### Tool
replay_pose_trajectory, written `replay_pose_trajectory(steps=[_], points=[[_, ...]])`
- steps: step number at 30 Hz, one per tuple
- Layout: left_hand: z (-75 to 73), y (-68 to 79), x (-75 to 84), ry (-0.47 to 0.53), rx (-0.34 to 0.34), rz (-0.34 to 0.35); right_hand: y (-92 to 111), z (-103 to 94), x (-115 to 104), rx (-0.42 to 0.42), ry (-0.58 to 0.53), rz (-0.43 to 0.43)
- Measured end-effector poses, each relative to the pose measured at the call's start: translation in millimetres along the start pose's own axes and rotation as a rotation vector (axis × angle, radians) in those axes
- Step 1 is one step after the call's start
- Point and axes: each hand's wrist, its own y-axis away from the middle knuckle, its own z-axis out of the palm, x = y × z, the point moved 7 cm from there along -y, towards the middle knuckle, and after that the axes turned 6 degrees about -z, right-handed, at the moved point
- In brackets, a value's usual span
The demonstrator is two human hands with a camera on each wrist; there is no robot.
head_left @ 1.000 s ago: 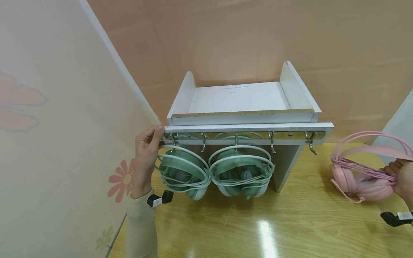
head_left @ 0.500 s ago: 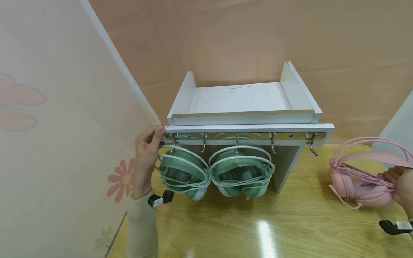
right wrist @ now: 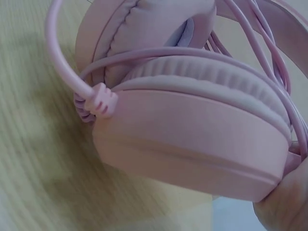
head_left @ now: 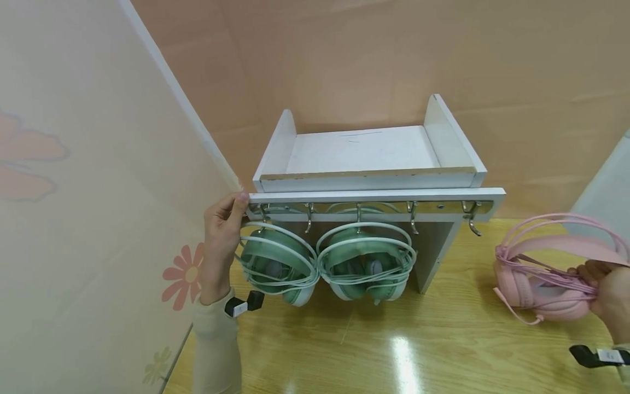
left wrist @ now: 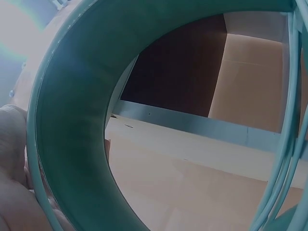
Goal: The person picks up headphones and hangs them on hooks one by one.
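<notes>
My left hand (head_left: 222,235) grips the left end of the white hook rail (head_left: 344,195), thumb on its top edge. Two pairs of green headphones hang side by side from the rail's hooks: the left pair (head_left: 278,257) right beside my left hand, the other pair (head_left: 366,260) under the middle hook. In the left wrist view a green headband (left wrist: 67,115) fills much of the frame. At the far right my right hand (head_left: 607,287) holds pink headphones (head_left: 524,282) by one side, over the table. Their cord is wound in loops; an earcup (right wrist: 192,130) shows close in the right wrist view.
Behind the rail stands a white shelf (head_left: 364,153) with raised sides. Metal hooks (head_left: 413,219) without headphones show on the right part of the rail. A flower-patterned panel (head_left: 98,219) stands at left, above the wooden table (head_left: 374,350).
My right hand and the pink headphones have moved a little left and down, toward the viewer. The left hand stays on the rail and the green headphones hang as before.
</notes>
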Motion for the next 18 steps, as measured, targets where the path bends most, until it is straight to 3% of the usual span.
replay_pose_trajectory(steps=[12,15,18], points=[[-1.6,0.1,-1.3,0.016,-0.011,0.008,16.1,6.4,9.5,-0.034,-0.119,-0.035],[-1.7,-0.1,-1.2,0.016,-0.009,0.004,19.9,9.5,11.9,-0.038,-0.237,-0.022],[-1.4,-0.2,-0.6,-0.004,-0.006,0.002,24.4,17.3,13.9,-0.120,-0.459,0.023]])
